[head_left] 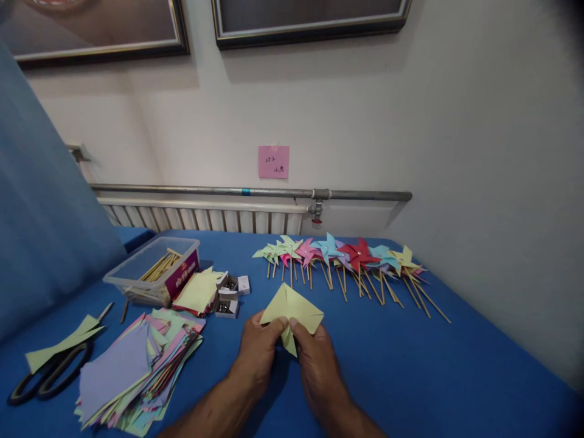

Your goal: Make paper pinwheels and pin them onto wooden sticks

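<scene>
Both my hands pinch a folded yellow-green paper square (292,309) just above the blue table (410,365). My left hand (258,356) grips its lower left edge with closed fingers. My right hand (319,365) holds the lower right side, thumb pressed near the paper's middle fold. A flap of the paper hangs down between my thumbs.
A row of finished paper pinwheels on sticks (351,258) lies at the back. A stack of coloured paper squares (137,365), black scissors (48,377), a clear box of sticks (152,271), small pin boxes (228,295) and yellow sheets (198,291) sit left. A radiator (205,216) lines the wall.
</scene>
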A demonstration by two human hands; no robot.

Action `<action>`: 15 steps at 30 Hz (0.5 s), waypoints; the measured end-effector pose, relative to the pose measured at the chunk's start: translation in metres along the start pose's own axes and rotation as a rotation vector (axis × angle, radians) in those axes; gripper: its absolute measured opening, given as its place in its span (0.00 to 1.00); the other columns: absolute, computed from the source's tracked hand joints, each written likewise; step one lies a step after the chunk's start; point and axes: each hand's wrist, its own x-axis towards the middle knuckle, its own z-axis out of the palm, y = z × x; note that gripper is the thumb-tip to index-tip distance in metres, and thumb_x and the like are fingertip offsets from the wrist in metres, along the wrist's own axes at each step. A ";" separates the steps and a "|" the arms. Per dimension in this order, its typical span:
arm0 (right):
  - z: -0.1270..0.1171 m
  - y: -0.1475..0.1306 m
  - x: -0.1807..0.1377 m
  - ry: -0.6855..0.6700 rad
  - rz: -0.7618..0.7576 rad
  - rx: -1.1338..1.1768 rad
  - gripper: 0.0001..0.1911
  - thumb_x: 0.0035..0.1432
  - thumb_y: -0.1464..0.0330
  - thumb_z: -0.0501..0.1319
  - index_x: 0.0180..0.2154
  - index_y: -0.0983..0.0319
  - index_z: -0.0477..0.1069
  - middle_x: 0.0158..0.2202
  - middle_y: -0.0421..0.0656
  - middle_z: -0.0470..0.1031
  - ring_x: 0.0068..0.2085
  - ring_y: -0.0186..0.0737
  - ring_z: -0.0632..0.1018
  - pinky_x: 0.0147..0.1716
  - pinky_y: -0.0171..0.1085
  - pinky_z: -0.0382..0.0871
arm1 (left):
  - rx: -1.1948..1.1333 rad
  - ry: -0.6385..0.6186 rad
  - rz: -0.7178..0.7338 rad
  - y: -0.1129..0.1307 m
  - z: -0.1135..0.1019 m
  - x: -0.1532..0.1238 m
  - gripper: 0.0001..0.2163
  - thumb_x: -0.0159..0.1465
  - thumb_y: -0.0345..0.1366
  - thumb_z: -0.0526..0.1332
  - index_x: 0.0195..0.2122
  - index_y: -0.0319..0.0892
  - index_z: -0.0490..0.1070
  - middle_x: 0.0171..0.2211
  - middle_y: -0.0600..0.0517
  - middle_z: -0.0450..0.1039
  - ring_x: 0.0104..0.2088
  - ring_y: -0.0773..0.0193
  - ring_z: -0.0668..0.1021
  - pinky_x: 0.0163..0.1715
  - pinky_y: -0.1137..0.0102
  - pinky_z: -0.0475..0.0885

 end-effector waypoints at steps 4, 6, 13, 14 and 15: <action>-0.005 -0.001 0.003 0.004 0.022 -0.033 0.27 0.53 0.57 0.75 0.53 0.60 0.82 0.45 0.48 0.88 0.45 0.55 0.86 0.49 0.47 0.79 | 0.021 0.012 -0.015 0.007 0.001 -0.002 0.21 0.42 0.40 0.78 0.35 0.35 0.83 0.27 0.46 0.83 0.28 0.59 0.80 0.34 0.67 0.75; -0.007 -0.001 0.003 0.000 0.039 -0.034 0.27 0.54 0.56 0.75 0.53 0.61 0.82 0.44 0.48 0.88 0.44 0.55 0.86 0.49 0.48 0.79 | 0.045 -0.002 -0.028 0.012 0.000 -0.002 0.17 0.41 0.40 0.78 0.30 0.36 0.82 0.23 0.50 0.79 0.25 0.62 0.77 0.31 0.69 0.72; -0.002 -0.005 -0.001 -0.039 0.062 -0.001 0.26 0.53 0.56 0.76 0.52 0.59 0.82 0.44 0.48 0.88 0.47 0.55 0.86 0.48 0.47 0.79 | 0.098 0.014 -0.039 0.017 -0.005 0.003 0.15 0.38 0.37 0.77 0.27 0.36 0.81 0.23 0.49 0.79 0.23 0.65 0.74 0.27 0.71 0.67; -0.003 -0.005 -0.001 -0.040 0.064 -0.007 0.26 0.53 0.56 0.76 0.52 0.59 0.82 0.44 0.48 0.88 0.47 0.55 0.86 0.48 0.47 0.79 | 0.104 0.026 -0.039 0.016 -0.005 0.004 0.15 0.38 0.37 0.76 0.27 0.35 0.82 0.22 0.49 0.78 0.23 0.65 0.73 0.27 0.71 0.67; -0.004 -0.004 -0.001 -0.037 0.068 -0.017 0.26 0.54 0.55 0.75 0.52 0.59 0.82 0.44 0.48 0.88 0.47 0.55 0.86 0.48 0.47 0.79 | 0.111 0.037 -0.039 0.015 -0.005 0.004 0.15 0.39 0.37 0.76 0.27 0.35 0.82 0.22 0.50 0.78 0.22 0.66 0.72 0.26 0.71 0.66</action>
